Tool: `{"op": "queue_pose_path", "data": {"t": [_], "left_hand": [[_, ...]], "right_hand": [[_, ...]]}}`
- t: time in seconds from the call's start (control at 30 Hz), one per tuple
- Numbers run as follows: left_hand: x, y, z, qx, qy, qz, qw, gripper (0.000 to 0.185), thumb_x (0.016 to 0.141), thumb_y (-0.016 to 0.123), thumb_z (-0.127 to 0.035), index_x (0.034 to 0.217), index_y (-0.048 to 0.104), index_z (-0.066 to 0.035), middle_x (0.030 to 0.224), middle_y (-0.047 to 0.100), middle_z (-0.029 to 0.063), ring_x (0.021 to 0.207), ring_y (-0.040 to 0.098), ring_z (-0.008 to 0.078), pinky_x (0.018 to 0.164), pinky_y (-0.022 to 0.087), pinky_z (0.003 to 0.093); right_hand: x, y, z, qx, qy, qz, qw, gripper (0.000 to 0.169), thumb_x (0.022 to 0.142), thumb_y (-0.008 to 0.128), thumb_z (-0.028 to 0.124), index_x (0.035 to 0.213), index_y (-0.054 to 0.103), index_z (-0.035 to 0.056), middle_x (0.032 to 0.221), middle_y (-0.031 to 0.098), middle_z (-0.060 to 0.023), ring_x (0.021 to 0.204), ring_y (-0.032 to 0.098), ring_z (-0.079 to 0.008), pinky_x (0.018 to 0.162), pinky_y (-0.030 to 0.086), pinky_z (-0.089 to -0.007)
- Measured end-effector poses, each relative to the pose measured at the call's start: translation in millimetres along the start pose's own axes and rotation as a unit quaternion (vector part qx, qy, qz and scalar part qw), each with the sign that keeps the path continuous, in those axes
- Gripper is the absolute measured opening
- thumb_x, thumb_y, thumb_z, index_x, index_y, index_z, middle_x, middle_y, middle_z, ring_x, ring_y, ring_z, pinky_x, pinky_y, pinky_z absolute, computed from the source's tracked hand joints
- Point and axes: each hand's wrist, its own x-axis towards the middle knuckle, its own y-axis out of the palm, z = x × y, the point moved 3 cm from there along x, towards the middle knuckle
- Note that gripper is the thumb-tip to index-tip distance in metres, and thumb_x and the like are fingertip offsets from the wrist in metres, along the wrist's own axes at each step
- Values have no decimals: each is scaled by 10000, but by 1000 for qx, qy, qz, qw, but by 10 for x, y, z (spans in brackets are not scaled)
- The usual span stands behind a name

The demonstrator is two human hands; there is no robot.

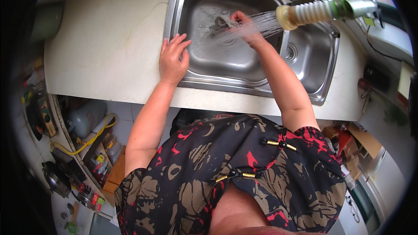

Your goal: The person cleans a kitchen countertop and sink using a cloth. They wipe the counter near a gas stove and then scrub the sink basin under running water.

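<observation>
My right hand (pixel 246 27) is inside the large basin of a stainless steel sink (pixel 225 83), its fingers closed on a wet grey cloth (pixel 225 22). Water sprays over the cloth and hand from a faucet with a white ribbed hose extension (pixel 307 14), which comes in from the upper right. My left hand (pixel 174 57) rests on the sink's left rim with its fingers apart and nothing in it. The spray partly hides the right hand and the cloth.
A smaller basin with a drain strainer (pixel 290 53) lies right of the large one. Pale countertop (pixel 107 39) surrounds the sink. Below the counter at left are a gas cylinder (pixel 86 117), a yellow hose (pixel 94 138) and shelves of goods. A dark green container (pixel 47 19) is at upper left.
</observation>
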Motion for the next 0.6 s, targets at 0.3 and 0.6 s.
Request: {"op": "queue_pose_path", "data": {"t": [0.3, 0.6], "left_hand": [[394, 860, -582, -779, -498, 158, 347, 527, 932, 528, -420, 1217, 524, 23, 1209, 579, 199, 1160, 538, 288, 1026, 394, 457], [421, 1296, -246, -708, -523, 188, 436, 492, 862, 555, -582, 1132, 594, -172, 1055, 619, 39, 1029, 561, 184, 897, 466, 353]], "right_hand": [[-910, 352, 1244, -217, -242, -34, 945, 380, 635, 628, -50, 1001, 581, 39, 973, 613, -96, 930, 603, -241, 816, 490, -351], [-885, 266, 1107, 185, -88, -26, 978, 238, 764, 693, -23, 922, 538, 63, 973, 612, -31, 963, 569, -115, 866, 472, -284]]}}
